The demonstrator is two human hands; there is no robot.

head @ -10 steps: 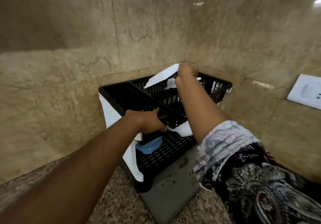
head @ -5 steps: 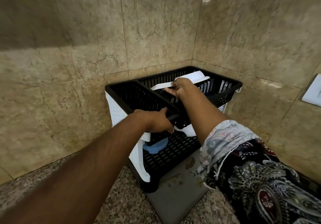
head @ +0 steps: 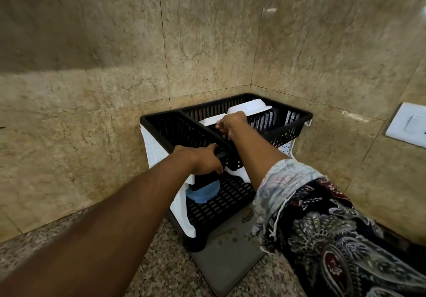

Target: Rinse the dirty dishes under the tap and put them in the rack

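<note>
Tiled walls meet in the corner behind a speckled granite counter, where the two-tier dish rack stands on a grey drip tray. My left hand clenches round the rack's front rim, steadying it. My right hand pinches the edge of a white plate in the upper basket, beside a white bowl. Wet crockery is probably slippery and chips easily (so I'd grip the rim firmly).
</note>
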